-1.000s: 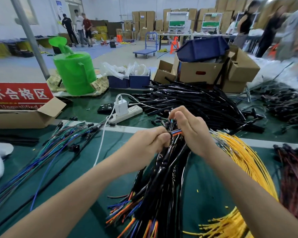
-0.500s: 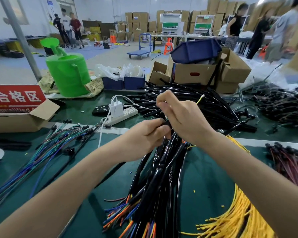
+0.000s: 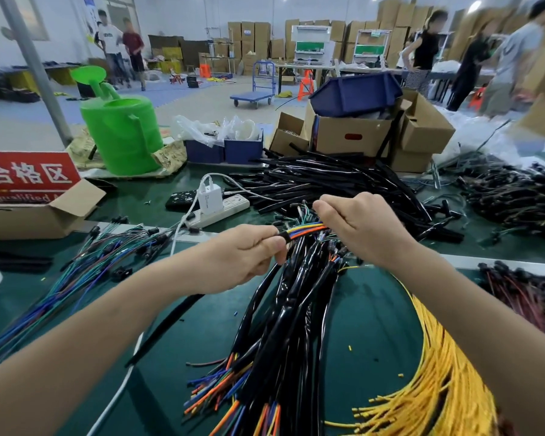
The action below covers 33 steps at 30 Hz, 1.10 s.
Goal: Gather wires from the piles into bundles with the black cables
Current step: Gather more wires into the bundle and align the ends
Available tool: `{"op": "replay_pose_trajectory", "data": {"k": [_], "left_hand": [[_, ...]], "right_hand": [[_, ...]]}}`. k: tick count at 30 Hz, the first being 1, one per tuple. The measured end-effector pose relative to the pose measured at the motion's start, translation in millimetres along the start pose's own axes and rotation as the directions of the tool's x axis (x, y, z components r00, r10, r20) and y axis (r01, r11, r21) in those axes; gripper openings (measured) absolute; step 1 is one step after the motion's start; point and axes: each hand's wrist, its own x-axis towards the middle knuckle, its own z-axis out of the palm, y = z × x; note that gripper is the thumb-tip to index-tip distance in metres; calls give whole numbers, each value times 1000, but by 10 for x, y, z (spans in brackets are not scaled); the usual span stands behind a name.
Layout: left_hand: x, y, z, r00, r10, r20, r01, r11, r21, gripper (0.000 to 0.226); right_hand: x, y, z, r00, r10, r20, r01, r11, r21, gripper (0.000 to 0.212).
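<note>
My left hand (image 3: pixel 243 256) pinches the end of a black cable sleeve (image 3: pixel 283 236) above the green table. Out of that end runs a bunch of coloured wires (image 3: pixel 306 229), yellow, blue and orange, and my right hand (image 3: pixel 364 229) grips them at their far end. Below my hands lies a heap of finished black bundles (image 3: pixel 290 316) with coloured wire tips fanned toward me. A pile of yellow wires (image 3: pixel 438 366) curves along the right. Blue and green wires (image 3: pixel 76 272) lie at the left. Empty black cables (image 3: pixel 328 180) are heaped behind my hands.
A white power strip (image 3: pixel 221 209) with a charger sits left of the black pile. A cardboard box with a red sign (image 3: pixel 29 196) stands at the left, a green watering can (image 3: pixel 123 133) behind it. Cardboard boxes (image 3: pixel 375 133) stand at the back. Dark connector wires (image 3: pixel 523 196) cover the right. People stand in the background.
My right hand came down from its raised position with a single yellow wire and now grips the coloured wires. The wire bunch now shows between my two hands.
</note>
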Motion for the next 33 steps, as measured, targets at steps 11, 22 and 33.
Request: {"op": "replay_pose_trajectory", "data": {"k": [11,22,33], "left_hand": [[20,88,126,991,25,134,-33,998,61,30],[-6,38,194,970,-52,239,70,995,-67,25],[-82,-68,11,952,-61,299,139,959,-246,45]], "right_hand": [[-201,-358,-19,985,-124,117,119,992,42,38],[-375,-435,-45,930,-263,258,211,954,214,28],[-540,-125,-53,970,-104,220,-81,714,695,5]]}}
